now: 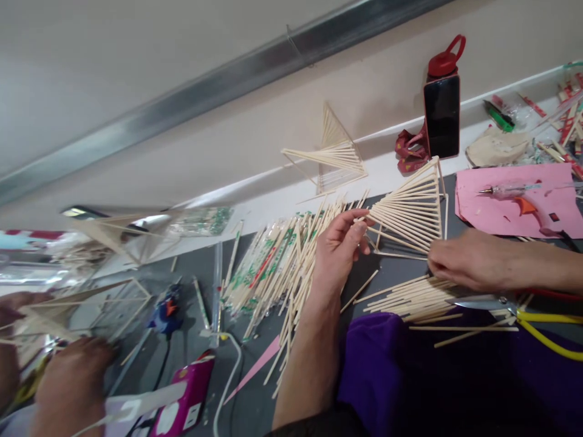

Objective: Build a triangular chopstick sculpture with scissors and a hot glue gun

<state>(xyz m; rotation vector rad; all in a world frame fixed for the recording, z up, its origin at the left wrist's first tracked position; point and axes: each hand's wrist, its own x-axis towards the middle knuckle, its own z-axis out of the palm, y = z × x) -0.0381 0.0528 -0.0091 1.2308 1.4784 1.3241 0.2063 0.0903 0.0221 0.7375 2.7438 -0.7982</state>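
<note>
A fan-shaped frame of thin wooden sticks [410,209] is held up above the grey table [186,315]. My left hand [341,246] pinches its left corner between thumb and fingers. At the frame's lower right corner is my right hand [455,258], its fingers curled together; the frame's edge meets them, but what they grip is hidden. Loose sticks [410,300] lie just below the frame. Yellow-handled scissors [523,315] rest over the right end of these sticks, below my right wrist.
Wrapped and loose sticks [277,261] spread left of my left forearm. A glue gun [523,203] lies on pink paper [473,212] at right. A phone [441,115] stands before a red-capped bottle [444,62]. Another stick model [334,155] stands behind. Someone's hands [73,370] work at far left.
</note>
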